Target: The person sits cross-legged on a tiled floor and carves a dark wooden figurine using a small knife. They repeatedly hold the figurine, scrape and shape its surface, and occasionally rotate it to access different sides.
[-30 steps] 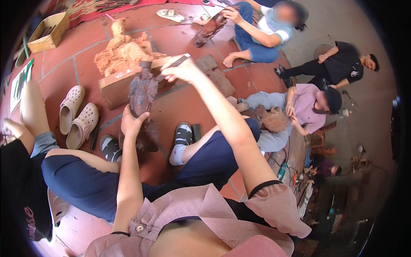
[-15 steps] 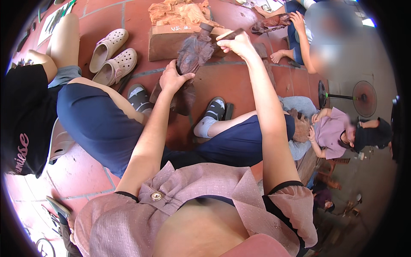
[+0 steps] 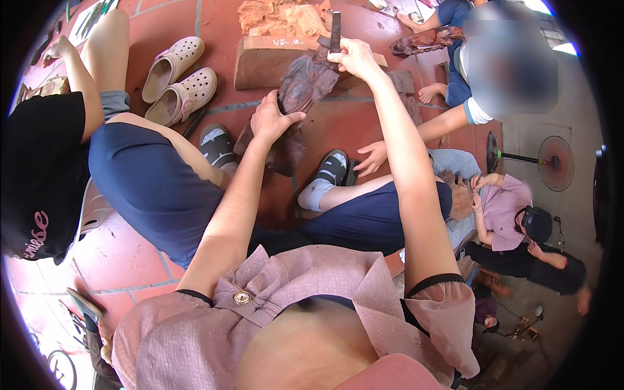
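Observation:
A carved figure of dark reddish-brown wood [image 3: 307, 83] leans at a tilt in front of me, its lower end down between my feet. My left hand [image 3: 273, 119] is wrapped round the figure's left side, the thumb across its front. At the figure's upper end, my right hand [image 3: 355, 60] pinches a dark, flat, narrow strip [image 3: 335, 31] that stands up from the fingers. The strip's lower part lies close to the carving; whether it touches cannot be made out.
Beyond the figure sits a wooden block [image 3: 260, 64] bearing a pale orange carving [image 3: 283, 19]. Beige clogs [image 3: 188, 92] lie on the tiles at left. A co-worker's hand [image 3: 373, 158] reaches in near my right foot. Another dark carving [image 3: 426, 41] and a fan [image 3: 556, 162] are at right.
The strip in my right hand has swung from slanting to upright, and that hand has dropped slightly left. A co-worker's arm has come in from the right beneath my right forearm.

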`<state>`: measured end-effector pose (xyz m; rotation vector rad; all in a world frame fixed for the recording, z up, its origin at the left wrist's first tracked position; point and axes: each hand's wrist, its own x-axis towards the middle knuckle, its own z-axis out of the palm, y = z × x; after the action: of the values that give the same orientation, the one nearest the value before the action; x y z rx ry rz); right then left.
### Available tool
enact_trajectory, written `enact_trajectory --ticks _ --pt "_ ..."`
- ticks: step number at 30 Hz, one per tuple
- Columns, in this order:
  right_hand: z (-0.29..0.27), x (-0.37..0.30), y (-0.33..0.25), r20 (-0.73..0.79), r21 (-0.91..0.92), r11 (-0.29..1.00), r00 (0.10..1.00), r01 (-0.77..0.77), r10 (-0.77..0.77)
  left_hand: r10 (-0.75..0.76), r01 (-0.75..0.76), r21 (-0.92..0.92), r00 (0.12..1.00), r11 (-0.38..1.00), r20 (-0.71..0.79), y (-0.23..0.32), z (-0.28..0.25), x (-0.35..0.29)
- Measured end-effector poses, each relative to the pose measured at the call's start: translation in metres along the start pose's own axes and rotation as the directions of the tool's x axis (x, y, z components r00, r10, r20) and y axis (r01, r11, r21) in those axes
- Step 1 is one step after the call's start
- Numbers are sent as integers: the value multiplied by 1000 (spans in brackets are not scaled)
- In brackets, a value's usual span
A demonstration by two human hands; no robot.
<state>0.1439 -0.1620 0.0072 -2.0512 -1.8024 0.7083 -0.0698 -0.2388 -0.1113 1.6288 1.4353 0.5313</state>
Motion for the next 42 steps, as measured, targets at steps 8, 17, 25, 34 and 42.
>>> enact_trajectory --ticks 8,17,25,34,42 --pt "8 -13 -2 -37 -174 977 990 127 -135 0 0 -9 1000 1000 8 1 0 -2" --pt "10 -26 -14 29 -249 939 971 238 -238 0 0 -2 1000 1000 -9 -2 0 -1" --pt "9 -25 -8 62 -233 950 978 208 -199 -2 2 2 1000 1000 19 -1 -1 1" --pt "6 -19 -6 31 -219 937 962 272 -272 2 -1 11 1000 1000 -20 -4 4 2" --pt "15 -30 -11 54 -279 945 986 169 -160 -13 13 -5 1000 1000 9 3 -2 -2"
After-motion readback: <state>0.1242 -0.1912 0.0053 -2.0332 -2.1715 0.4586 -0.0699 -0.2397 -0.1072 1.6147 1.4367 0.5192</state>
